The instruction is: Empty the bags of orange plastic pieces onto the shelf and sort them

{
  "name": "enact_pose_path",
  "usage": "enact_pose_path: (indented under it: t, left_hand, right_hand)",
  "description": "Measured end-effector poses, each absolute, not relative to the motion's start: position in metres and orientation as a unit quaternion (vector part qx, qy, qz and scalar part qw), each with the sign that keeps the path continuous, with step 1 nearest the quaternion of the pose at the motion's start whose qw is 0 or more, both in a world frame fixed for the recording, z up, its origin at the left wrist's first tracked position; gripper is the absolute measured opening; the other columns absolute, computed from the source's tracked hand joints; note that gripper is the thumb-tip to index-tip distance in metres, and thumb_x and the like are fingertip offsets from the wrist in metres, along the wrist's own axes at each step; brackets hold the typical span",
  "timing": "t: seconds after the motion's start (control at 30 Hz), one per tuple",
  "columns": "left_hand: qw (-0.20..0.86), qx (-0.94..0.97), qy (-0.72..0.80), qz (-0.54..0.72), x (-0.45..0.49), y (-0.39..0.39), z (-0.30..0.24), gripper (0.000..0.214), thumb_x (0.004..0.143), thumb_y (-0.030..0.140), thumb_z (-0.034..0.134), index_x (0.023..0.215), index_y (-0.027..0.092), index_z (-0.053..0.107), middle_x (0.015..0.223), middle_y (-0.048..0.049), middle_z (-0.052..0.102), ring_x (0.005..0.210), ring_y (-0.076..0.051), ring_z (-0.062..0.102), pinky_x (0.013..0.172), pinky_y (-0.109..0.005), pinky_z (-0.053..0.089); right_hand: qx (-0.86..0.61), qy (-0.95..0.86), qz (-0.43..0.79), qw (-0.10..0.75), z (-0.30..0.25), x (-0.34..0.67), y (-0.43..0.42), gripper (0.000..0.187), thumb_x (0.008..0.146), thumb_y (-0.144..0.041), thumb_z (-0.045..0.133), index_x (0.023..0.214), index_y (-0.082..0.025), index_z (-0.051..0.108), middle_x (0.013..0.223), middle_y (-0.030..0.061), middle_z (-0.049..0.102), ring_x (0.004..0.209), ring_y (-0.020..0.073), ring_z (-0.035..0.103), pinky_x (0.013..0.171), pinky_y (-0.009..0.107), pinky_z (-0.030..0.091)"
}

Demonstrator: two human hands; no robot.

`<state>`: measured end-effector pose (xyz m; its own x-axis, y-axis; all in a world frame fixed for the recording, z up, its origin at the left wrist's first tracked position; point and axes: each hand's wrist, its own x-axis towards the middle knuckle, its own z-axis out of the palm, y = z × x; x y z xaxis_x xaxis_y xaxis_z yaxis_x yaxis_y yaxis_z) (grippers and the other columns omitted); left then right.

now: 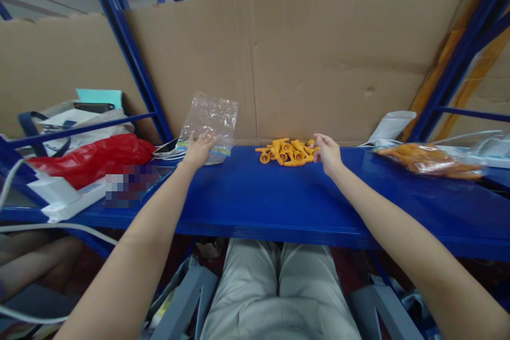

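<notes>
A pile of several small orange plastic pieces [286, 151] lies on the blue shelf [279, 196] against the cardboard back. My right hand [327, 152] is at the pile's right edge, fingers curled and pinching one orange piece. My left hand [199, 147] reaches to a clear plastic bag [210, 119] that leans on the cardboard. Its fingers are stretched out flat on the bag's lower edge.
A filled clear bag of orange pieces [430, 160] and a white pouch [392, 125] lie at the right. A red bag [90, 156], white boxes [59, 196] and papers crowd the left. Blue rack posts [131, 58] flank the shelf. My legs show below.
</notes>
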<state>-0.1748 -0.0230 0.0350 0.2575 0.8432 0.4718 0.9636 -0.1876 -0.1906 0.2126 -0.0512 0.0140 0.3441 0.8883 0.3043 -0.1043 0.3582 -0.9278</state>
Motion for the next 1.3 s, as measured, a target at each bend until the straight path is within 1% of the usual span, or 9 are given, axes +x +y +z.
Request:
enact_pose_path:
  t: [0.17,0.33,0.43,0.57,0.67,0.8,0.93,1.07,1.3]
  left_hand:
    - [0.164,-0.743,-0.648,-0.023,-0.194,-0.008,0.022,0.067,0.081,0.001,0.036,0.141,0.023,0.055,0.155,-0.0106,0.041,0.148,-0.029,0.030,0.115,-0.057,0.030]
    - [0.145,-0.738,-0.659,0.030,-0.197,0.007,0.023,0.068,0.076,0.000,0.038,0.136,0.023,0.060,0.157,-0.0084,0.040,0.147,-0.028,0.032,0.113,-0.048,0.034]
    - [0.161,-0.742,-0.648,0.067,-0.197,0.010,0.025,0.066,0.076,0.002,0.040,0.135,0.024,0.061,0.156,-0.0077,0.042,0.147,-0.028,0.032,0.115,-0.051,0.030]
    - [0.193,-0.737,-0.645,0.068,-0.200,0.010,0.027,0.063,0.080,0.005,0.040,0.138,0.024,0.057,0.154,-0.0122,0.043,0.147,-0.031,0.032,0.114,-0.058,0.025]
    - [0.210,-0.723,-0.658,0.036,-0.200,0.014,0.031,0.057,0.086,0.012,0.041,0.140,0.026,0.055,0.146,-0.0171,0.053,0.141,-0.034,0.041,0.110,-0.060,0.028]
    - [0.182,-0.687,-0.700,0.065,-0.188,0.021,0.036,0.046,0.088,0.024,0.048,0.131,0.024,0.064,0.132,-0.0200,0.064,0.129,-0.038,0.053,0.106,-0.058,0.032]
    - [0.155,-0.691,-0.703,0.067,-0.177,0.019,0.036,0.046,0.091,0.023,0.042,0.132,0.022,0.064,0.126,-0.0194,0.067,0.122,-0.038,0.059,0.101,-0.053,0.040]
    - [0.178,-0.724,-0.666,0.024,-0.179,0.011,0.035,0.049,0.095,0.021,0.038,0.141,0.028,0.055,0.124,-0.0158,0.069,0.122,-0.033,0.060,0.106,-0.048,0.035]
    - [0.195,-0.742,-0.641,0.038,-0.198,0.013,0.028,0.050,0.090,0.013,0.036,0.129,0.023,0.066,0.129,-0.0166,0.067,0.125,-0.034,0.056,0.107,-0.053,0.032]
  right_hand:
    - [-0.450,-0.448,0.357,0.685,0.012,0.214,-0.050,0.016,0.090,-0.028,0.057,0.101,-0.018,0.060,0.061,-0.0075,0.058,0.030,0.0049,0.039,0.033,0.020,0.031]
    - [-0.440,-0.464,0.365,0.677,0.012,0.215,-0.048,0.015,0.086,-0.030,0.061,0.097,-0.019,0.059,0.060,-0.0088,0.057,0.030,0.0038,0.039,0.033,0.018,0.030]
    - [-0.451,-0.460,0.366,0.672,0.013,0.214,-0.049,0.014,0.085,-0.025,0.059,0.097,-0.018,0.060,0.060,-0.0084,0.058,0.030,0.0039,0.039,0.033,0.018,0.030]
    - [-0.473,-0.443,0.364,0.669,0.017,0.210,-0.054,0.017,0.082,-0.015,0.053,0.096,-0.016,0.062,0.061,-0.0062,0.060,0.029,0.0054,0.039,0.033,0.020,0.031]
    - [-0.471,-0.446,0.366,0.667,0.018,0.209,-0.056,0.015,0.080,-0.014,0.054,0.092,-0.017,0.062,0.059,-0.0068,0.059,0.029,0.0046,0.039,0.032,0.019,0.031]
    - [-0.472,-0.453,0.362,0.664,0.018,0.209,-0.056,0.017,0.079,-0.012,0.052,0.091,-0.016,0.062,0.061,-0.0058,0.061,0.030,0.0050,0.039,0.033,0.020,0.032]
    - [-0.470,-0.458,0.360,0.664,0.018,0.210,-0.056,0.016,0.079,-0.012,0.053,0.091,-0.016,0.063,0.062,-0.0055,0.061,0.030,0.0044,0.039,0.033,0.019,0.031]
    - [-0.477,-0.452,0.359,0.663,0.019,0.209,-0.057,0.017,0.079,-0.011,0.051,0.090,-0.016,0.063,0.063,-0.0043,0.062,0.030,0.0049,0.039,0.033,0.020,0.031]
    - [-0.474,-0.454,0.359,0.663,0.021,0.208,-0.060,0.009,0.081,-0.011,0.054,0.083,-0.017,0.060,0.060,-0.0066,0.060,0.030,0.0040,0.038,0.033,0.019,0.029]
